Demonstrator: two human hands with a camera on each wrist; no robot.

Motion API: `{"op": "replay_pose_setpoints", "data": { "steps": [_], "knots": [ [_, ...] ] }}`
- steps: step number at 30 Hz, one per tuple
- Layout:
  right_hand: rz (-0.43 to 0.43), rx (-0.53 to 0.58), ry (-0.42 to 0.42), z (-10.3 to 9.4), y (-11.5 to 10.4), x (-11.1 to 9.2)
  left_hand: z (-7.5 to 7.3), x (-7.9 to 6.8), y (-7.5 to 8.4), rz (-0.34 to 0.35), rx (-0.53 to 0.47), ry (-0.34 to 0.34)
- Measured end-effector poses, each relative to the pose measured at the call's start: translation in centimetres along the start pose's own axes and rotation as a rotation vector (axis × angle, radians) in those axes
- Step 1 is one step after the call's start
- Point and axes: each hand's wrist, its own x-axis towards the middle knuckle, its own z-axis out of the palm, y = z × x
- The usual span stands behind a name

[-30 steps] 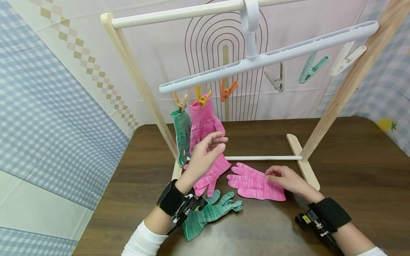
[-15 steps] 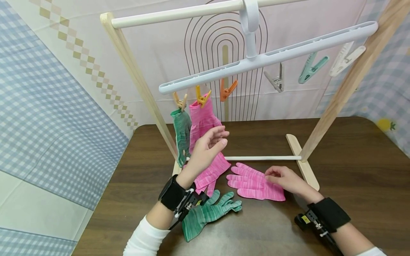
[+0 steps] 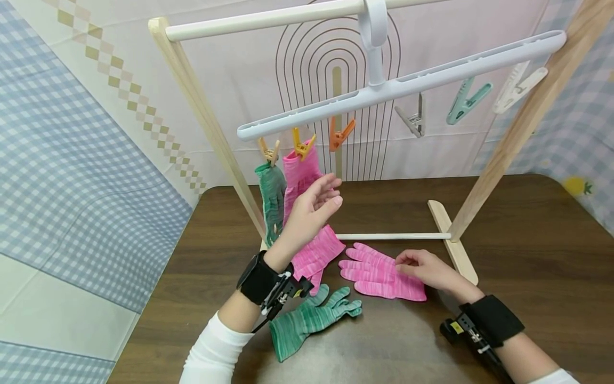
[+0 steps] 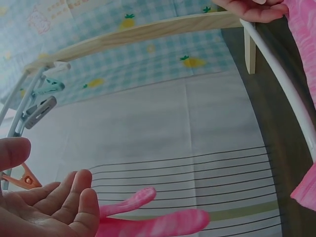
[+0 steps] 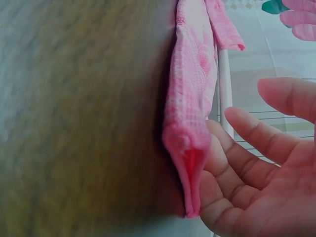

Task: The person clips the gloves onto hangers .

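My left hand (image 3: 310, 213) is raised in front of a hanging pink glove (image 3: 298, 173), its fingers loosely bent and holding nothing. A yellow clothespin (image 3: 303, 145) holds that glove. Beside it, a green glove (image 3: 272, 197) hangs from a wooden clothespin (image 3: 269, 152). My right hand (image 3: 428, 268) rests on a pink glove (image 3: 371, 274) lying flat on the table; in the right wrist view the relaxed fingers touch the side of this pink glove (image 5: 190, 108) near its cuff opening. Another pink glove (image 3: 322, 250) lies partly behind my left arm, with a green glove (image 3: 312, 322) nearer me.
A pale blue hanger (image 3: 398, 88) hangs from the white bar (image 3: 268, 19) of a wooden stand. Orange (image 3: 339, 136), grey (image 3: 414, 118), teal (image 3: 466, 102) and white clothespins (image 3: 519, 90) dangle from it. The stand's right foot (image 3: 453, 242) rests on the brown table (image 3: 537, 256).
My left hand has risen a little in front of the hanging pink glove, toward the clothespins. The right hand has stayed in place on its pink glove.
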Motion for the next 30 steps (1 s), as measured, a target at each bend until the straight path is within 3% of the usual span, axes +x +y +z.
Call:
{"op": "replay_pose_setpoints", "data": {
  "steps": [21, 30],
  "knots": [
    [0.01, -0.006, -0.01, 0.0, -0.3, 0.0, -0.2, 0.9, 0.9, -0.008, -0.081, 0.045],
    [0.013, -0.012, -0.001, 0.1, -0.4, 0.0, -0.4, 1.3, 1.2, 0.015, -0.07, 0.068]
  ]
}}
